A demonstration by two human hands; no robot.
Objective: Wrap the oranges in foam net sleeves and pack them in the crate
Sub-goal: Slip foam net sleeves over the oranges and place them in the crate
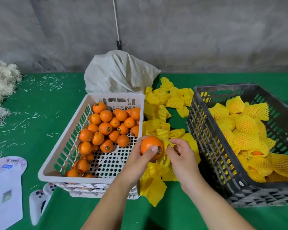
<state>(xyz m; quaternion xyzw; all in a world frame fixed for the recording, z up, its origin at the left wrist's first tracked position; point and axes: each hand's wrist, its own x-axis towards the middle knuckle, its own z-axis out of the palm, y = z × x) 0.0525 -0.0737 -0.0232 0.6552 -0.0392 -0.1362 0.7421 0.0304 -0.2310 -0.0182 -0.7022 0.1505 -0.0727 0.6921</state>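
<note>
The left hand (138,156) is gripping an orange (150,146), thumb across it, between the white crate (56,156) at nine o'clock and the black crate (204,130) at three o'clock. The right hand (181,151) is pinching a yellow foam sleeve (165,161) against the orange.

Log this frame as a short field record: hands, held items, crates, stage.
left hand: grips a bare orange
right hand: pinches a yellow foam net sleeve at the orange
white crate: unwrapped oranges
black crate: wrapped oranges
loose sleeves: piled between crates
stage: sleeve not yet over the orange
</note>
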